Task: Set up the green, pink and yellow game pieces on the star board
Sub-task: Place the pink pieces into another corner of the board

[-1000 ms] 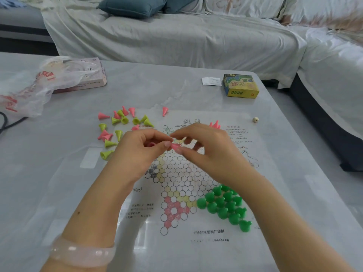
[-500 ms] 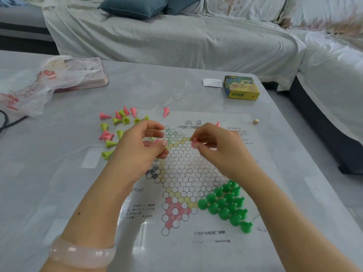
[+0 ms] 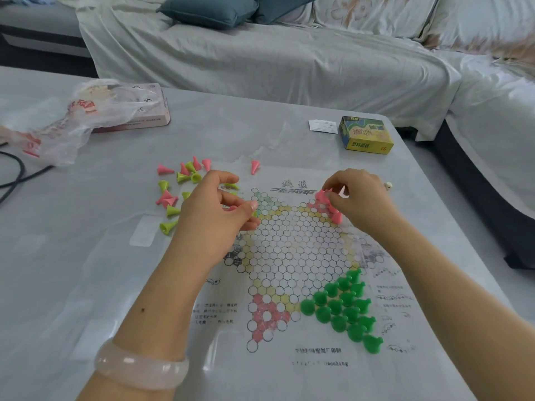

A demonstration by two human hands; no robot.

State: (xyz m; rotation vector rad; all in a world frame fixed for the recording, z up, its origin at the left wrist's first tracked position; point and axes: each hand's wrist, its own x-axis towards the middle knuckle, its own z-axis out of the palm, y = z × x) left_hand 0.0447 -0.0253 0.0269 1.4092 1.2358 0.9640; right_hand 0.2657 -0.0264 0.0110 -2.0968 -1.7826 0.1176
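Far left on the grey worktop (image 3: 86,227) lies a crumpled plastic bag (image 3: 72,123) over a flat pink box (image 3: 144,111). Nearer the middle, loose pink and yellow-green cone pieces (image 3: 179,192) lie scattered just off the paper star board (image 3: 298,256). The left hand (image 3: 214,212), with a pale bangle (image 3: 142,366) on its wrist, hovers at the board's upper-left point, its grip curled round what looks like a pink piece; most of that piece is hidden. Across the board, the right hand (image 3: 359,198) has its grip pinched on a pink piece (image 3: 321,195) at the upper-right point, where a few pink cones (image 3: 335,215) already stand. Below, the green pieces (image 3: 344,308) fill the lower-right point in a tidy triangle. A tiny die (image 3: 388,185) sits just beyond the right hand, and a yellow-green card box (image 3: 366,134) rests further back, beside a small paper slip (image 3: 322,125).
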